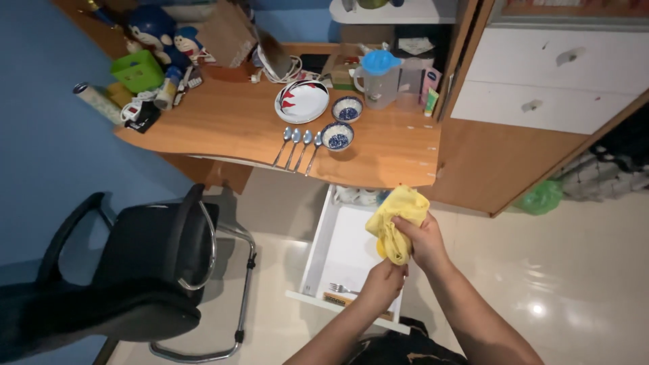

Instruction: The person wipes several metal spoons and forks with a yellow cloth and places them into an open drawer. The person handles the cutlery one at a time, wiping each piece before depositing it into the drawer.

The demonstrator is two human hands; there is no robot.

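Observation:
Both of my hands hold a yellow cloth (395,215) above an open white drawer (321,243). My right hand (422,238) grips the cloth's upper bunch. My left hand (384,280) is closed around its lower end, just below. Whether the cloth wraps something is hidden. A fork (341,289) lies near the drawer's front, and white cups (357,196) sit at its back. On the wooden desk (230,125) above lie three spoons (297,145), two blue-patterned bowls (337,135) and a white plate with red marks (301,101).
A black office chair (145,260) stands at the left on the tiled floor. A clear jug with a blue lid (378,78) stands at the desk's back right, next to a wooden cabinet with white drawers (547,81). Clutter, a green box (137,69) and blue plush toys (159,30) fill the desk's left.

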